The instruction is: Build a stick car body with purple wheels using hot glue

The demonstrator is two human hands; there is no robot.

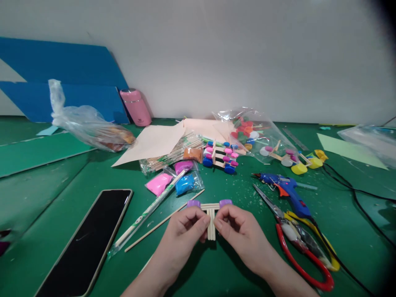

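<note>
Between my two hands is a small T-shaped stick model (211, 226) made of pale wooden sticks, with a purple wheel-like piece at each end of its crossbar. My left hand (188, 227) pinches it from the left, thumb and fingers closed on the sticks. From the right, my right hand (238, 225) grips it the same way. The fingertips hide part of the sticks. A single thin wooden stick (163, 220) lies on the table just left of the model, and a wrapped pair of chopsticks (148, 212) lies beyond it.
A phone (89, 239) lies at left. On the right are a blue glue gun (287, 189) with a black cord and red-handled scissors (305, 247). Clay packets (185, 183), small stick models (221, 156) and a plastic bag of coloured caps (253, 132) lie further back, before a pink bottle (136, 108).
</note>
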